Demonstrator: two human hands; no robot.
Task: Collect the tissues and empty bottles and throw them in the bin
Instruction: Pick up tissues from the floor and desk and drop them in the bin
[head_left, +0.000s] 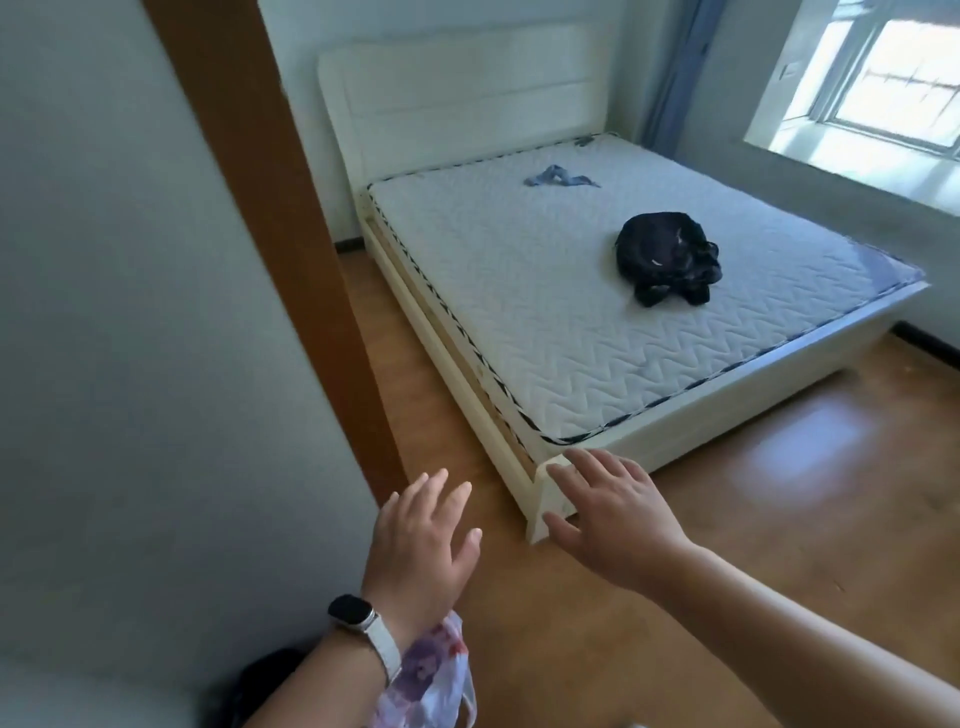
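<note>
Both my hands reach forward with fingers spread and hold nothing. My left hand (421, 545) is above the wooden floor beside the door frame; a watch is on its wrist and a patterned plastic bag (431, 675) hangs from that wrist. My right hand (613, 519) hovers over the near corner of the white bed frame (540, 514). No tissue, bottle or bin is visible.
A bare quilted mattress (597, 312) fills the bed, with a black bundle of cloth (667, 257) and a small blue cloth (558, 176) on it. A brown door frame (291, 234) and white wall stand at left. Wooden floor (779, 493) stretches right; a window (898, 78) is at the far right.
</note>
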